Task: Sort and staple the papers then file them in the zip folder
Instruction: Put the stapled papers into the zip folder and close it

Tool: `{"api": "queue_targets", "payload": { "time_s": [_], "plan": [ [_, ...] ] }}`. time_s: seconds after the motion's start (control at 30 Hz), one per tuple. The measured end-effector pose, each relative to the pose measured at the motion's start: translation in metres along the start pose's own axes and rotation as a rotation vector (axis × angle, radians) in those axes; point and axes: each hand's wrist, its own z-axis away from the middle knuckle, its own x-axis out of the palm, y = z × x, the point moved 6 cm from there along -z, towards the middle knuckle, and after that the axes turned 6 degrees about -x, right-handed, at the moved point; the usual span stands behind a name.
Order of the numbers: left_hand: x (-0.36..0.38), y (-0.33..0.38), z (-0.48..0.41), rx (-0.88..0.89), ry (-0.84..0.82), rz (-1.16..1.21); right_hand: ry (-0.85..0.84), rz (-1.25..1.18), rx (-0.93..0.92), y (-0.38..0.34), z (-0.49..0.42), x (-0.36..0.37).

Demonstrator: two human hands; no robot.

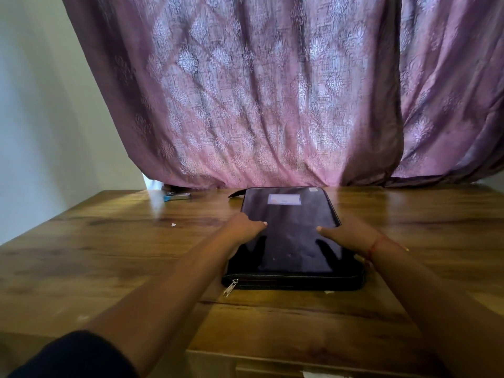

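Zip folder (291, 236), black, zipped shut: lying flat between my hands. Left hand (242, 227) and right hand (346, 233) are gripping its side edges, thumbs pressing on top. Stapler (177, 195): sitting far left. Wooden table (109, 241) is bearing everything; mauve patterned curtain (272, 91) is hanging behind.

A wooden table (409, 219) carries a black zip folder (291, 241), a stapler (177, 195) and a paper scrap (173, 225).

Both hands, left (241, 227) and right (346, 231), gripping the sides of black zip folder (291, 238), wooden table (109, 241), stapler (177, 195) far left
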Motion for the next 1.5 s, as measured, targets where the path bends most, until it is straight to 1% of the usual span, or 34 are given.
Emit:
{"api": "queue_targets", "payload": {
  "time_s": [0.1, 0.17, 0.23, 0.33, 0.43, 0.5, 0.6, 0.63, 0.7, 0.8, 0.87, 1.0, 1.13, 1.27, 1.37, 1.5],
  "plan": [
    [0.002, 0.003, 0.002, -0.027, 0.06, 0.069, -0.048, -0.009, 0.106, -0.013, 0.011, -0.009],
    [-0.005, 0.002, 0.009, -0.037, 0.15, -0.045, -0.065, 0.01, 0.164, -0.015, 0.012, -0.014],
    [-0.015, -0.001, 0.013, -0.033, 0.222, -0.127, -0.071, -0.032, 0.191, -0.016, 0.012, -0.012],
    [-0.039, -0.012, 0.013, 0.008, 0.236, -0.075, -0.092, -0.092, 0.158, -0.028, 0.011, 0.0],
    [-0.077, -0.025, 0.015, 0.028, 0.319, -0.212, -0.079, -0.175, 0.022, -0.064, 0.021, 0.009],
    [-0.107, -0.041, 0.016, 0.028, 0.341, -0.209, -0.104, -0.322, -0.05, -0.093, 0.026, 0.022],
    [-0.15, -0.077, 0.015, -0.022, 0.356, -0.182, -0.235, -0.558, -0.069, -0.136, 0.034, 0.06],
    [-0.162, -0.088, 0.017, -0.045, 0.371, -0.183, -0.267, -0.564, -0.083, -0.147, 0.03, 0.076],
    [-0.185, -0.114, 0.021, -0.084, 0.397, -0.182, -0.257, -0.573, -0.105, -0.173, 0.025, 0.102],
    [-0.214, -0.153, 0.022, -0.149, 0.417, -0.258, -0.323, -0.58, -0.076, -0.2, 0.022, 0.147],
    [-0.228, -0.174, 0.02, -0.162, 0.396, -0.29, -0.371, -0.587, -0.054, -0.219, 0.027, 0.169],
    [-0.248, -0.211, 0.015, -0.212, 0.366, -0.308, -0.397, -0.487, -0.064, -0.246, 0.029, 0.199],
    [-0.26, -0.233, 0.007, -0.231, 0.385, -0.377, -0.43, -0.191, -0.188, -0.265, 0.026, 0.219],
    [-0.265, -0.239, 0.001, -0.201, 0.399, -0.446, -0.41, -0.032, -0.233, -0.278, 0.02, 0.229],
    [-0.267, -0.238, -0.003, -0.182, 0.385, -0.519, -0.361, 0.07, -0.274, -0.283, 0.016, 0.23],
    [-0.268, -0.232, -0.009, -0.173, 0.367, -0.643, -0.316, 0.129, -0.311, -0.285, 0.015, 0.233]
  ]
}}
